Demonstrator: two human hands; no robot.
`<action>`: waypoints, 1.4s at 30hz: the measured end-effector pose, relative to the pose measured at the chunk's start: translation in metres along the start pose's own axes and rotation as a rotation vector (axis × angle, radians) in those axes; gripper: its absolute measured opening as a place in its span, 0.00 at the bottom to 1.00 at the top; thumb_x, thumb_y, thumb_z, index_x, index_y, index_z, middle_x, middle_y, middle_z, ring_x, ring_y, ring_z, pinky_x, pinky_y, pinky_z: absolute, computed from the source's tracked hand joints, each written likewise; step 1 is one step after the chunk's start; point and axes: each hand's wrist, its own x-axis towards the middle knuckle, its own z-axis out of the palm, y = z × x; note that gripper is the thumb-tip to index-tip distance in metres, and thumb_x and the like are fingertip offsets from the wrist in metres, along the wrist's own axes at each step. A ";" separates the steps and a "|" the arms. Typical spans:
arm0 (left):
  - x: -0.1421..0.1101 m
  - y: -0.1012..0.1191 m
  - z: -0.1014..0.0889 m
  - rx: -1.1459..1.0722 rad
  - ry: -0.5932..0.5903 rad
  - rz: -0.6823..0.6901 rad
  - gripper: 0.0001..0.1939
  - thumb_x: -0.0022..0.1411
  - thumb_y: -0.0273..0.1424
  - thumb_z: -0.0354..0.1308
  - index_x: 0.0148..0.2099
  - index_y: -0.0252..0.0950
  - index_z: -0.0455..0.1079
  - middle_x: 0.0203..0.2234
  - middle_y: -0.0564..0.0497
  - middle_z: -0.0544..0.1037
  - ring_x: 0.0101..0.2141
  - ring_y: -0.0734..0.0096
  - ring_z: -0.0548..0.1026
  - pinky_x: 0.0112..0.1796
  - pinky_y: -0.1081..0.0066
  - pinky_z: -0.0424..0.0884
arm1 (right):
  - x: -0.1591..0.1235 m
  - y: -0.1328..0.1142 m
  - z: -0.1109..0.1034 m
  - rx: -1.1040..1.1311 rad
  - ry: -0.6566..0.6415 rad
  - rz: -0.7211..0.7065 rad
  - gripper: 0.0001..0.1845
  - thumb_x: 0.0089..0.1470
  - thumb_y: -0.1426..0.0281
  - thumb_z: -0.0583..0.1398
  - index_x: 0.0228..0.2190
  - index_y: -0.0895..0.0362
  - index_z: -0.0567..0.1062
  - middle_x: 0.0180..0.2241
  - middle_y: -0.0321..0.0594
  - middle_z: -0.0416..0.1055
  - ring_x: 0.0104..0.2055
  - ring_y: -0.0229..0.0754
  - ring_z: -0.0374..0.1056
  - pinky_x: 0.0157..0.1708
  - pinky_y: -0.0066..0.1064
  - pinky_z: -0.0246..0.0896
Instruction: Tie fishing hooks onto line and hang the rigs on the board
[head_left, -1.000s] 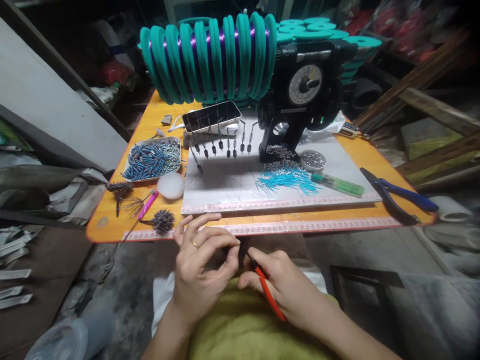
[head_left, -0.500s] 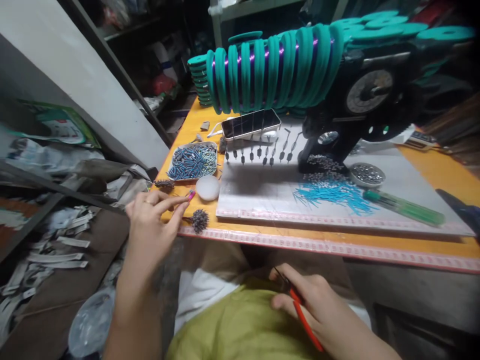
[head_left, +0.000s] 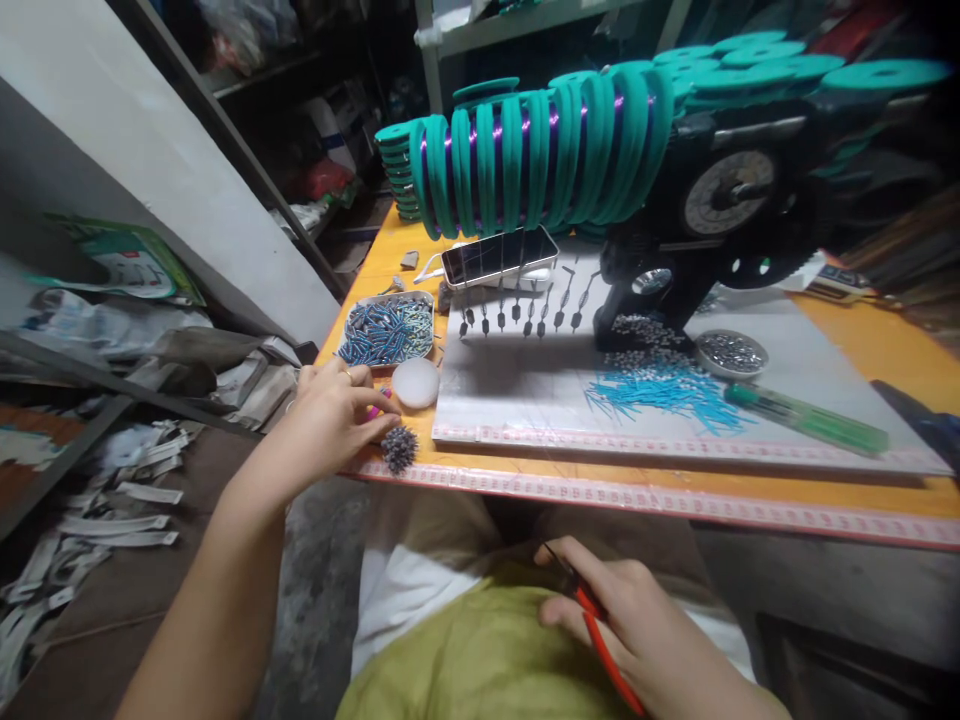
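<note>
And there are your red-handled pliers (head_left: 609, 660) above your lap, long axis slanting, dark tip up and left toward the table (head_left: 870, 335), handles trailing down and right. Your right hand (head_left: 634, 610) is wrapped around them, thumb and forefinger forward. Over at the table's left end, your left forearm stretches out, left hand (head_left: 330, 420) back-up, fingers bent over the pink-handled tool (head_left: 382, 403), beside the dark spiky bundle (head_left: 399, 450); whether they grip it, I can't tell.
</note>
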 end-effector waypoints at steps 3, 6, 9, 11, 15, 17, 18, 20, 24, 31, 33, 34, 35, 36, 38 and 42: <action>-0.002 0.017 -0.016 -0.016 0.131 -0.046 0.08 0.60 0.42 0.60 0.33 0.49 0.79 0.29 0.55 0.77 0.34 0.74 0.68 0.38 0.70 0.53 | -0.004 -0.003 -0.002 0.030 0.003 -0.005 0.26 0.56 0.51 0.53 0.50 0.52 0.72 0.35 0.38 0.70 0.31 0.17 0.59 0.32 0.06 0.45; -0.010 0.054 -0.029 -0.151 0.274 -0.072 0.03 0.60 0.37 0.62 0.35 0.48 0.77 0.29 0.59 0.76 0.34 0.79 0.70 0.40 0.71 0.56 | -0.012 -0.007 -0.003 0.164 0.006 -0.018 0.34 0.53 0.47 0.55 0.56 0.53 0.68 0.35 0.40 0.70 0.31 0.15 0.61 0.30 0.04 0.49; -0.023 0.103 -0.030 -0.250 0.275 0.030 0.02 0.60 0.32 0.64 0.36 0.46 0.75 0.29 0.61 0.74 0.35 0.81 0.70 0.42 0.72 0.58 | -0.017 -0.012 -0.001 0.509 -0.162 -0.024 0.53 0.50 0.38 0.50 0.67 0.56 0.47 0.29 0.38 0.68 0.21 0.17 0.57 0.22 0.08 0.51; -0.033 0.133 -0.023 -0.314 0.229 0.067 0.05 0.59 0.29 0.64 0.36 0.46 0.75 0.26 0.61 0.72 0.33 0.81 0.67 0.40 0.73 0.57 | -0.016 -0.016 0.001 0.761 -0.255 -0.053 0.58 0.51 0.36 0.47 0.68 0.59 0.35 0.23 0.33 0.65 0.15 0.19 0.52 0.16 0.11 0.47; -0.051 0.166 0.002 -0.444 0.205 0.096 0.05 0.59 0.26 0.64 0.33 0.43 0.74 0.23 0.60 0.71 0.30 0.82 0.66 0.37 0.73 0.59 | -0.009 -0.021 0.002 0.983 -0.204 -0.118 0.57 0.50 0.39 0.52 0.66 0.65 0.43 0.17 0.29 0.60 0.11 0.22 0.49 0.12 0.13 0.42; -0.058 0.170 0.013 -0.483 0.169 0.087 0.06 0.59 0.25 0.63 0.32 0.42 0.73 0.22 0.59 0.70 0.29 0.82 0.67 0.35 0.74 0.60 | -0.007 -0.020 0.001 0.989 -0.182 -0.112 0.53 0.48 0.39 0.55 0.60 0.66 0.52 0.17 0.29 0.59 0.10 0.22 0.47 0.12 0.13 0.41; -0.062 0.170 0.018 -0.483 0.157 0.076 0.06 0.59 0.25 0.63 0.34 0.42 0.74 0.24 0.59 0.70 0.30 0.82 0.67 0.35 0.74 0.62 | -0.008 -0.018 0.001 0.983 -0.177 -0.106 0.50 0.47 0.39 0.55 0.57 0.66 0.56 0.17 0.29 0.60 0.11 0.22 0.48 0.12 0.13 0.41; -0.066 0.171 0.025 -0.439 0.210 0.034 0.10 0.58 0.24 0.63 0.42 0.41 0.73 0.32 0.55 0.72 0.36 0.81 0.70 0.38 0.76 0.67 | -0.010 -0.013 0.001 0.952 -0.158 -0.092 0.45 0.48 0.39 0.55 0.50 0.65 0.59 0.18 0.30 0.61 0.11 0.21 0.49 0.13 0.12 0.43; -0.063 0.177 0.034 -0.441 0.477 0.205 0.17 0.57 0.18 0.56 0.49 0.34 0.67 0.47 0.46 0.69 0.56 0.69 0.69 0.56 0.70 0.71 | -0.022 -0.005 0.002 0.822 -0.116 -0.054 0.42 0.47 0.39 0.55 0.46 0.64 0.61 0.20 0.31 0.64 0.14 0.20 0.53 0.15 0.11 0.48; -0.038 0.182 0.044 -0.477 0.226 0.521 0.09 0.58 0.22 0.57 0.43 0.34 0.70 0.31 0.52 0.77 0.33 0.78 0.72 0.46 0.69 0.73 | -0.039 0.018 -0.005 0.475 0.100 -0.036 0.30 0.55 0.48 0.54 0.41 0.64 0.67 0.21 0.34 0.66 0.17 0.14 0.55 0.23 0.04 0.50; -0.036 0.180 0.046 -0.403 0.233 0.527 0.08 0.58 0.25 0.61 0.42 0.37 0.73 0.25 0.54 0.74 0.29 0.78 0.68 0.35 0.72 0.68 | -0.039 0.026 -0.007 0.356 0.221 -0.101 0.25 0.56 0.53 0.55 0.38 0.65 0.70 0.20 0.34 0.66 0.21 0.12 0.57 0.27 0.01 0.50; -0.036 0.179 0.047 -0.365 0.246 0.529 0.08 0.58 0.26 0.62 0.42 0.38 0.73 0.23 0.55 0.73 0.27 0.78 0.67 0.33 0.73 0.65 | -0.038 0.028 -0.007 0.309 0.279 -0.132 0.23 0.57 0.55 0.54 0.38 0.65 0.71 0.21 0.34 0.66 0.22 0.11 0.57 0.29 0.00 0.50; -0.037 0.178 0.047 -0.334 0.255 0.527 0.08 0.58 0.27 0.63 0.42 0.39 0.74 0.22 0.56 0.73 0.26 0.79 0.66 0.32 0.73 0.63 | -0.037 0.029 -0.008 0.273 0.328 -0.161 0.23 0.58 0.56 0.54 0.37 0.65 0.72 0.22 0.35 0.66 0.23 0.11 0.56 0.29 0.00 0.50; -0.037 0.177 0.047 -0.315 0.261 0.519 0.07 0.59 0.27 0.63 0.41 0.39 0.74 0.22 0.56 0.73 0.26 0.79 0.66 0.32 0.74 0.63 | -0.036 0.028 -0.009 0.246 0.368 -0.189 0.23 0.58 0.57 0.53 0.37 0.65 0.73 0.23 0.35 0.67 0.24 0.11 0.56 0.30 0.01 0.49; -0.039 0.176 0.047 -0.328 0.257 0.486 0.06 0.59 0.26 0.62 0.41 0.38 0.74 0.24 0.55 0.74 0.27 0.80 0.67 0.33 0.75 0.65 | -0.032 0.024 -0.011 0.212 0.410 -0.243 0.23 0.59 0.57 0.51 0.37 0.65 0.74 0.24 0.36 0.67 0.24 0.11 0.55 0.29 0.02 0.48; -0.040 0.174 0.047 -0.453 0.243 0.431 0.12 0.58 0.22 0.62 0.45 0.35 0.73 0.28 0.53 0.77 0.29 0.81 0.70 0.33 0.77 0.67 | -0.027 0.010 -0.018 0.203 0.410 -0.331 0.24 0.60 0.59 0.49 0.37 0.66 0.74 0.24 0.36 0.66 0.23 0.11 0.53 0.28 0.03 0.47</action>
